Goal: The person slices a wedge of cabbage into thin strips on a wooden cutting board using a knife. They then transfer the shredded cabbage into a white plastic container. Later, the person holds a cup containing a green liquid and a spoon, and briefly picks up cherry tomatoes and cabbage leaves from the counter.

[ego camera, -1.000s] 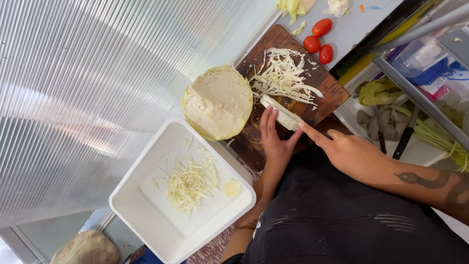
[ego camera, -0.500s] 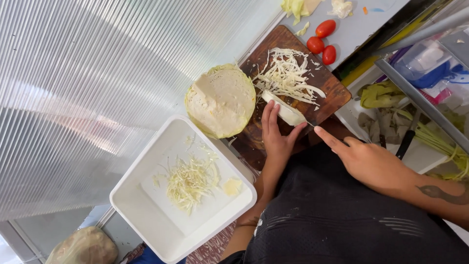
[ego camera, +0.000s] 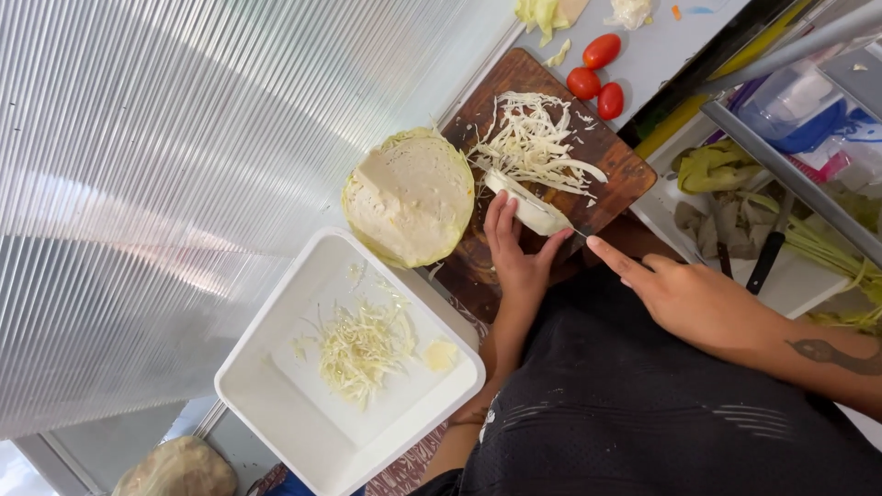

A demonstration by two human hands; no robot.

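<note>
Head view, left hand (ego camera: 516, 262) steadying cabbage wedge (ego camera: 531, 206)

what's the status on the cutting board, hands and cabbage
Left hand pins cabbage wedge on board. Right hand holds knife, blade at the wedge. Shreds piled beyond; half cabbage alongside.

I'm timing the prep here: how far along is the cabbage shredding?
Done: a pile of shreds lies on the wooden cutting board, and more shreds sit in the white square tub. In hand: the left hand steadies a cabbage wedge while the right hand works a knife at it. Left: that wedge and the uncut cabbage half.
</note>
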